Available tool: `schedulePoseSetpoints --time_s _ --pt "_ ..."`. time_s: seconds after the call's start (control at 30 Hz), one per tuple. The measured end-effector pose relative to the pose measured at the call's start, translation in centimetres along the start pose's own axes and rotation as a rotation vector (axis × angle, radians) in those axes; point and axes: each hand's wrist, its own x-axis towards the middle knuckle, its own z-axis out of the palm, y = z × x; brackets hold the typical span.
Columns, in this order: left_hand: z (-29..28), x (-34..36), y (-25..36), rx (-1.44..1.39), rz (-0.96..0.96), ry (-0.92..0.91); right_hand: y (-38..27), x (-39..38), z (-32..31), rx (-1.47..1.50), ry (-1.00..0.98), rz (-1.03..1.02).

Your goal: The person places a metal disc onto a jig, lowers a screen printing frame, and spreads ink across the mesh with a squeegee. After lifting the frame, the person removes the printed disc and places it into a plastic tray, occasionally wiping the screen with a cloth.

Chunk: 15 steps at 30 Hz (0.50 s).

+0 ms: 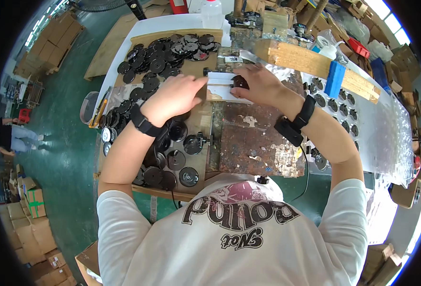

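Observation:
My right hand [260, 85] curls its thumb and fingers round a dark round part [239, 82] at the right end of a white fixture [218, 90]. My left hand [177, 95] is just left of that fixture, its thumb and index finger apart and nothing visible between them. Beneath and around my left forearm lie many glossy black discs [157, 66], heaped on a board with a raised wooden edge. One disc with a small bracket [193, 144] lies near the bench's left edge. The inner fingers of both hands are partly hidden.
A worn brown workbench [248, 138] lies in front of me. A wooden beam [305, 59] wrapped in blue tape [335, 79] juts across to the right. Several assembled parts stand in rows on a right-hand table [377, 128]. A clear bottle [211, 15] stands at the back.

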Motion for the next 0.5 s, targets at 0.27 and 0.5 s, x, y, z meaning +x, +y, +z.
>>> schedulePoseSetpoints --time_s 0.27,0.5 --pt "4.8 -1.4 -2.3 0.016 -0.11 -0.309 0.7 1.2 0.5 0.07 -0.01 -0.01" --pt "5.9 0.0 -4.4 -0.089 -0.181 -0.243 0.9 1.4 0.8 0.081 -0.001 0.034"
